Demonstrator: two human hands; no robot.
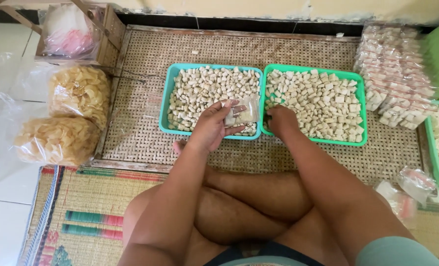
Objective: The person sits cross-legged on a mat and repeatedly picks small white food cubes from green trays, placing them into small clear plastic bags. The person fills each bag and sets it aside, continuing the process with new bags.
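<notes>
Small clear bag: you hold it in your left hand, above the near right corner of the teal tray.
Edges: the teal tray and the green tray sit side by side, their inner rims touching; your hands work right at that seam.
Open room: bare woven mat lies left of the teal tray and in front of both trays, between them and your crossed legs. To the right, a stack of filled packets crowds the green tray's far corner, and another tray closes that side.
Left hand: your fingers are curled around the bag's lower edge, thumb on top, holding it up and open toward the right.
Right hand: it rests on the cracker pieces at the near left corner of the green tray, just beside the bag; fingers are bunched downward, and you cannot tell whether they pinch any pieces.
Bag's look: thin, see-through, glossy, with a few pale pieces and a darker patch inside.
Left side: two big bags of chips lie on the floor, well apart from your hands.
</notes>
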